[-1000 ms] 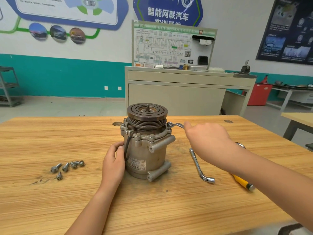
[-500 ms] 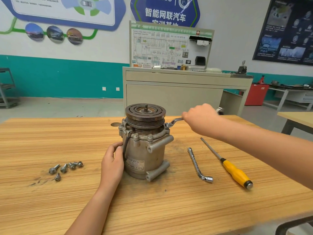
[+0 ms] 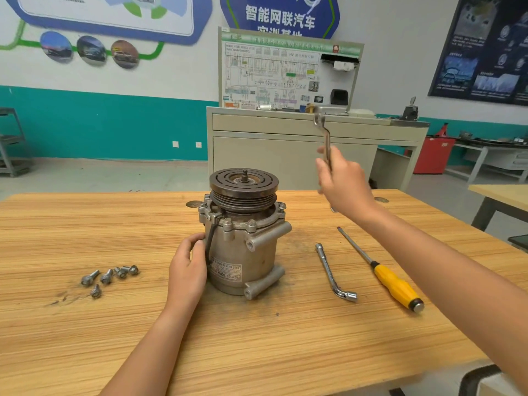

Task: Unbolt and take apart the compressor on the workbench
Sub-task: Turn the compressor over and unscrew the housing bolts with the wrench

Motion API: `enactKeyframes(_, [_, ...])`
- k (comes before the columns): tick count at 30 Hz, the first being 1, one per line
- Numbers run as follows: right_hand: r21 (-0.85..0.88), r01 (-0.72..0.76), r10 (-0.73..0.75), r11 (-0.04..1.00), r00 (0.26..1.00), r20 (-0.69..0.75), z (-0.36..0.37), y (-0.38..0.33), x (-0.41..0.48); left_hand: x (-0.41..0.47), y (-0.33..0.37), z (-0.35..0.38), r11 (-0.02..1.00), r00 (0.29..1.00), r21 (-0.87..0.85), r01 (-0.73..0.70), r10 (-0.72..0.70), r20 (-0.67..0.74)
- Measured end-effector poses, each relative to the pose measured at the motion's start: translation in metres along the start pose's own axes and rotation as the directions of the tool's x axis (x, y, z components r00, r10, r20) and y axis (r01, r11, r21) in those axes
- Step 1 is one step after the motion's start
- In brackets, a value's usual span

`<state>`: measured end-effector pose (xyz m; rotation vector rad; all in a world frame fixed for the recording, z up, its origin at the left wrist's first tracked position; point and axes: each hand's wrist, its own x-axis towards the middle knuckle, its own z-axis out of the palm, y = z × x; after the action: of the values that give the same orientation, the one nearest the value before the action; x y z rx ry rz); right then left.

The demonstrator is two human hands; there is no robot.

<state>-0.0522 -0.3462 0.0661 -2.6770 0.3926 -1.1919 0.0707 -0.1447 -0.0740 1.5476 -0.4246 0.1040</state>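
Observation:
The grey metal compressor (image 3: 245,247) stands upright on the wooden workbench (image 3: 85,224), its dark grooved pulley on top. My left hand (image 3: 187,270) grips the compressor's left side, by the black cable. My right hand (image 3: 343,185) is raised above and to the right of the pulley and holds a ring spanner (image 3: 324,132) almost upright, clear of the compressor. Bolt heads still show around the compressor's top flange.
Several loose bolts (image 3: 110,277) lie on the bench to the left. An L-shaped socket wrench (image 3: 333,271) and a yellow-handled screwdriver (image 3: 391,284) lie to the right. A beige training cabinet (image 3: 300,150) stands behind the bench, another table (image 3: 497,195) at far right.
My right hand swung the spanner round on the right-hand flange bolt, then lifted it off and up into the air. My left hand stayed on the compressor.

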Motion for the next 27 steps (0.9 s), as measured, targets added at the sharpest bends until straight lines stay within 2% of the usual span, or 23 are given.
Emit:
enactKeyframes(1, [-0.017,0.015,-0.015,1.000,1.000,0.012,-0.008,-0.003,-0.009,0.000,0.000,0.000,1.000,1.000,0.006,-0.002,0.002,-0.001])
enactKeyframes(3, [-0.199,0.076,-0.058,0.977,0.994,0.095,-0.020,-0.009,-0.028,0.000,0.000,-0.001,1.000,1.000,0.018,-0.006,0.006,-0.002])
enactKeyframes(6, [-0.493,0.152,-0.007,0.856,0.959,0.282,-0.026,-0.019,-0.047,-0.001,0.001,-0.001,1.000,1.000,0.025,-0.005,0.005,0.004])
enactKeyframes(8, [-0.572,0.187,0.034,0.799,0.935,0.353,-0.025,-0.026,-0.051,-0.002,0.001,-0.002,1.000,1.000,0.030,-0.004,0.004,0.010])
enactKeyframes(14, [-0.627,0.270,0.039,0.731,0.900,0.434,-0.024,-0.044,-0.050,-0.003,0.002,-0.002,1.000,1.000,0.026,0.005,-0.006,0.025])
enactKeyframes(19, [-0.699,0.386,0.072,0.601,0.845,0.529,-0.022,-0.069,-0.049,-0.003,0.002,-0.002,1.000,1.000,0.022,0.014,-0.015,0.018])
enactKeyframes(25, [-0.668,0.419,0.036,0.615,0.832,0.554,-0.028,-0.045,-0.036,-0.003,0.002,-0.002,1.000,1.000,0.020,0.021,-0.021,0.019])
enactKeyframes(27, [-0.680,0.452,0.000,0.577,0.833,0.554,-0.030,-0.033,-0.030,-0.002,0.001,-0.002,1.000,0.999,0.018,0.026,-0.026,0.020])
